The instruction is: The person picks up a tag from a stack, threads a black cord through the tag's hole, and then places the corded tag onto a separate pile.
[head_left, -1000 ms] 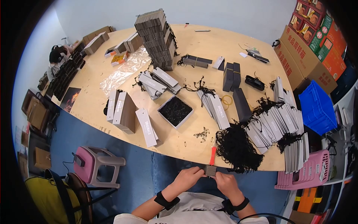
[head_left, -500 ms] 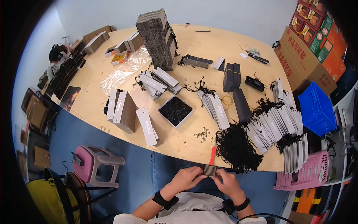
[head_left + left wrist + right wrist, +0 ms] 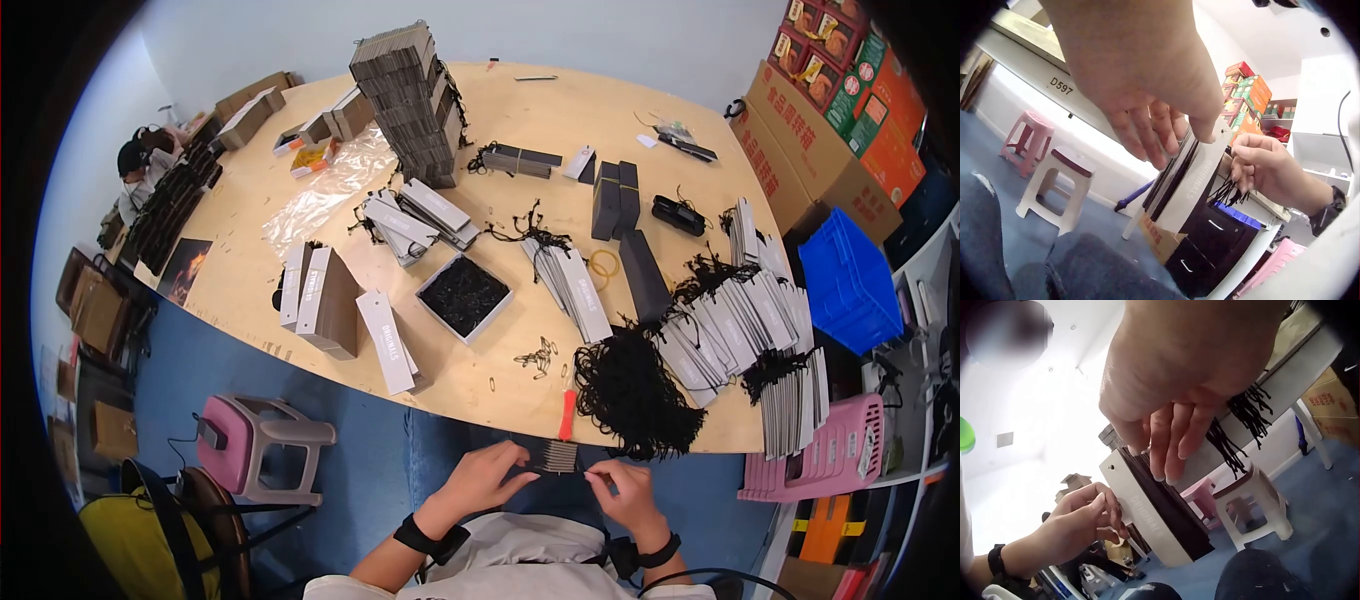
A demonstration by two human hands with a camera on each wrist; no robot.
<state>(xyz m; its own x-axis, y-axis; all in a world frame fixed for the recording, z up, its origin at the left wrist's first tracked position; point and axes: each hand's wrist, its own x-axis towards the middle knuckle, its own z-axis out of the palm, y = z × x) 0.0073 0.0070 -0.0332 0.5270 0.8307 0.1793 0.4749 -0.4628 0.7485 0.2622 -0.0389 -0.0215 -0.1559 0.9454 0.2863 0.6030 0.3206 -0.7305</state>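
A stack of grey tags (image 3: 560, 456) printed ORIGINALS hangs at the table's front edge, below a red handle (image 3: 567, 415). In the left wrist view its pale front tag (image 3: 1192, 181) has a hole near the top. My left hand (image 3: 482, 478) is just left of the stack, thumb and fingers spread, holding nothing visible. To the right of the stack, my right hand (image 3: 625, 492) has thumb and forefinger pinched together on what looks like a black cord. Black strands (image 3: 1230, 192) show below that hand in the left wrist view. The right wrist view shows the stack (image 3: 1154, 515) between both hands.
A heap of black cords (image 3: 640, 395) lies at the table's front edge, beside fanned tags (image 3: 730, 335). A box of black bits (image 3: 465, 297), small loose clips (image 3: 537, 357) and tag bundles (image 3: 330, 305) stand nearby. A tall tag stack (image 3: 410, 110) rises behind. Stools (image 3: 260, 450) stand left.
Both hands have drawn apart from the tag stack, the left one to the left with its fingers spreading, the right one slightly to the right. The head view has shifted a little.
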